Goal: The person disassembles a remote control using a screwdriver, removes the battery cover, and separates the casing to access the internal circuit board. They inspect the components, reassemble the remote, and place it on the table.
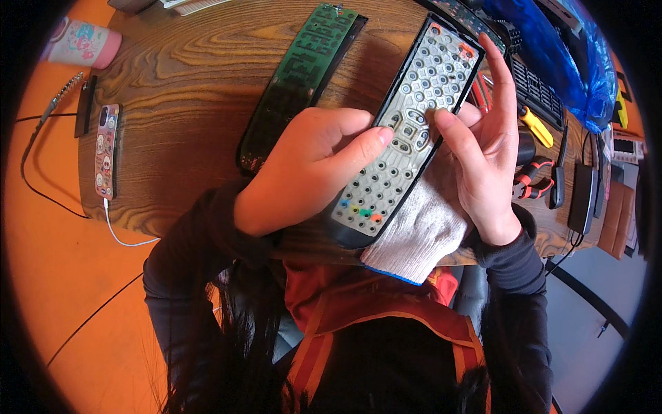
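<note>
An opened remote control half (403,131), a black shell with a grey rubber keypad lying in it, is tilted between my two hands. My left hand (303,169) grips it from the left, thumb pressed on the keypad and the other fingers curled behind. On the right side my right hand (486,162) holds the shell, its thumb on the keypad's edge and one finger stretched along the upper right rim. Left of it, a green circuit board (317,48) rests on a dark shell, partly hidden by my left hand. A white knitted glove (424,228) lies beneath.
On the wooden table (186,90) a phone (107,152) with a white cable lies at left, near a pink cup (86,43). Red-and-black pliers (534,181), a yellow-handled tool (536,127), a keyboard (534,86) and a blue plastic bag (572,65) crowd the right.
</note>
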